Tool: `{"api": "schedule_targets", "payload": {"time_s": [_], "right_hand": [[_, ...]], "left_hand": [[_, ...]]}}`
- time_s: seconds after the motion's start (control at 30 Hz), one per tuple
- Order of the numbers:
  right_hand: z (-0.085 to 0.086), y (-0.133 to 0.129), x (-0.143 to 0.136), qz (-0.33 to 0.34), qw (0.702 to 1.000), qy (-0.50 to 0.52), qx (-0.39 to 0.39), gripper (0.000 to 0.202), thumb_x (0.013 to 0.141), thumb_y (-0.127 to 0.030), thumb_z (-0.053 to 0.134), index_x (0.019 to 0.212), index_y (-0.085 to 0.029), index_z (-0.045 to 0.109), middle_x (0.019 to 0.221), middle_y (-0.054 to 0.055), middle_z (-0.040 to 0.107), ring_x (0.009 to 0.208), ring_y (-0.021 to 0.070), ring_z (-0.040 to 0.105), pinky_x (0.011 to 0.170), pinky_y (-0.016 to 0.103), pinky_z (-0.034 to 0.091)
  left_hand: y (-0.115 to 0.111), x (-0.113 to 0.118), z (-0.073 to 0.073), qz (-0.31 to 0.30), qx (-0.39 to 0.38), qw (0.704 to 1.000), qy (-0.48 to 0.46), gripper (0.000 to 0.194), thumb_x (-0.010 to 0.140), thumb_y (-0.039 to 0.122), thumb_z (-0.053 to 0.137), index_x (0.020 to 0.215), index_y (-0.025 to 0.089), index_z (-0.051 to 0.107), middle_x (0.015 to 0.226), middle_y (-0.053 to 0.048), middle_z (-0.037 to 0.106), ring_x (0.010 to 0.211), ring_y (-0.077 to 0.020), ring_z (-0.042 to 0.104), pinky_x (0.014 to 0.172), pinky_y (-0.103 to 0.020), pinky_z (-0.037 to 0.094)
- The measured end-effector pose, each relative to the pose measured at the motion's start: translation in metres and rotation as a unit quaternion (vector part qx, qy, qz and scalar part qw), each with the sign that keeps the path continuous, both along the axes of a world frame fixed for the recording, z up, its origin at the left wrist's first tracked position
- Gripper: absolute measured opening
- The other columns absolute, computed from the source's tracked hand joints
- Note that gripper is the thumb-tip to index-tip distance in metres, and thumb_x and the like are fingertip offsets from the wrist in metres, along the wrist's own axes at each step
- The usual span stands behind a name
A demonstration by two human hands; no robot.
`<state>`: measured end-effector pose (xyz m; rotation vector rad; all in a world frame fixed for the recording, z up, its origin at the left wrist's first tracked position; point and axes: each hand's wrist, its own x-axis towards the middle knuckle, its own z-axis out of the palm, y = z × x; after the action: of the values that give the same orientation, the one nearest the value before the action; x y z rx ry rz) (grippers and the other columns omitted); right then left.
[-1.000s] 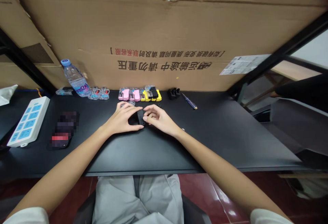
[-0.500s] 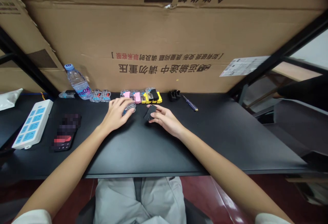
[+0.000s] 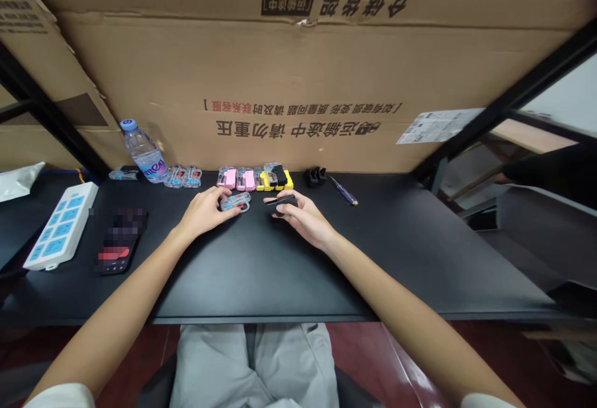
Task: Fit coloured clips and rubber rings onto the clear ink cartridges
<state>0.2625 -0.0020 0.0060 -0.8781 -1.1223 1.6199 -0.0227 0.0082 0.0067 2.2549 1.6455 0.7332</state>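
My left hand [image 3: 208,210] has its thumb and fingers closed around the left end of a clear plastic piece [image 3: 239,201] with blue and red parts, low over the black table [image 3: 261,271]. To the right of it, my right hand [image 3: 301,215] grips a small black part [image 3: 281,204] between thumb and fingers. Behind my hands stand pink pieces [image 3: 227,178] and yellow-and-black pieces [image 3: 275,178] in a row. Several black parts [image 3: 316,176] lie right of that row, with a screwdriver [image 3: 345,191] beside them.
At the back left are a water bottle [image 3: 145,154] and more clear pieces [image 3: 183,176]. A white power strip [image 3: 63,224] and a dark phone-like object [image 3: 122,240] lie on the left. Cardboard [image 3: 298,66] walls off the table's back.
The clear piece now lies flatter and shows more beside my left fingers. My right hand has turned the black part to a flatter, more level pose.
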Motion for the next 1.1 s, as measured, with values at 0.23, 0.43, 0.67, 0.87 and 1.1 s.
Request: {"api": "schedule_targets", "payload": {"time_s": [0.23,0.43,0.67,0.87,1.1], "right_hand": [[0.001,-0.001,-0.001,-0.032,0.998,-0.046,0.04,0.04,0.08,-0.039,0.091,0.099,-0.024,0.06,0.108,0.006,0.08,0.091,0.022,0.081,0.091,0.042,0.066],[0.002,-0.003,-0.002,0.002,0.995,-0.092,0.033,0.042,0.085,-0.056,0.088,0.098,-0.02,0.07,0.139,0.014,0.072,0.08,0.0192,0.081,0.073,0.035,0.072],[-0.004,-0.001,-0.002,0.048,0.998,-0.034,-0.01,0.023,0.093,-0.037,0.078,0.106,-0.02,0.074,0.101,0.009,0.082,0.088,0.025,0.083,0.085,0.041,0.071],[-0.005,-0.003,0.0,0.077,0.997,0.0,-0.021,0.043,0.08,-0.015,0.081,0.121,-0.02,0.072,0.111,0.009,0.083,0.109,0.0258,0.082,0.112,0.05,0.061],[-0.004,-0.004,-0.001,0.11,0.993,-0.029,-0.036,0.047,0.085,-0.026,0.091,0.126,-0.018,0.072,0.124,0.013,0.08,0.117,0.0261,0.08,0.105,0.04,0.066]], "left_hand": [[-0.01,0.014,0.007,-0.062,-0.002,0.997,-0.042,0.037,0.098,0.054,0.066,0.091,0.019,0.076,0.08,-0.003,0.071,0.069,-0.0184,0.061,0.066,-0.03,0.043],[-0.013,0.027,0.001,-0.072,-0.147,0.94,-0.3,0.048,0.087,0.062,0.08,0.105,0.018,0.071,0.081,-0.002,0.075,0.07,-0.0188,0.071,0.061,-0.027,0.055],[-0.009,0.034,-0.014,-0.12,-0.234,0.885,-0.385,0.055,0.079,0.058,0.089,0.11,0.016,0.07,0.103,-0.009,0.08,0.093,-0.024,0.079,0.09,-0.04,0.064],[-0.009,0.034,-0.015,-0.129,-0.243,0.875,-0.398,0.055,0.08,0.059,0.089,0.109,0.015,0.072,0.107,-0.011,0.081,0.099,-0.0262,0.079,0.097,-0.045,0.063],[-0.012,0.036,-0.007,-0.124,-0.252,0.875,-0.395,0.054,0.083,0.06,0.085,0.111,0.016,0.07,0.102,-0.012,0.082,0.095,-0.0278,0.081,0.084,-0.039,0.065]]}}
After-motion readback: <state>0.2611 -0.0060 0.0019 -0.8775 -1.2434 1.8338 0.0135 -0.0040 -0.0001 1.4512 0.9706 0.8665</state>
